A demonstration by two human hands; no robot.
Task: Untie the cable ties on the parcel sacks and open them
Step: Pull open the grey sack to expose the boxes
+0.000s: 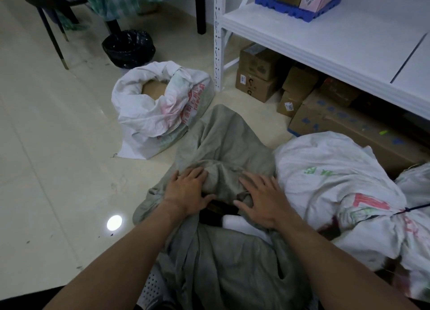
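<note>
A chair leg (54,42) and a black bin (129,48) are seen at the far left on the tiled floor (46,147). Just in front of the bin, a white sack (160,107) stands open, its mouth rolled down and a brown box visible inside. In the middle, a grey sack (223,147) lies slumped on the floor, running from near the white sack down to the bottom edge. The left hand (188,193) is laid flat on its bunched fabric, fingers spread and fairly straight, nothing gripped. Between the hands, a gap in the fabric shows something dark and something white inside. The right hand (263,200) is likewise pressed on the cloth with fingers spread; whether the thumb pinches a fold cannot be told. To the right, touching the grey sack, a tied sack (330,184) with red and green print is seen, its neck cinched by a dark tie (407,209). Behind it, cardboard boxes (260,77) are stacked under a white shelf (337,37), on which a blue tray (295,9) of boxes rests.
</note>
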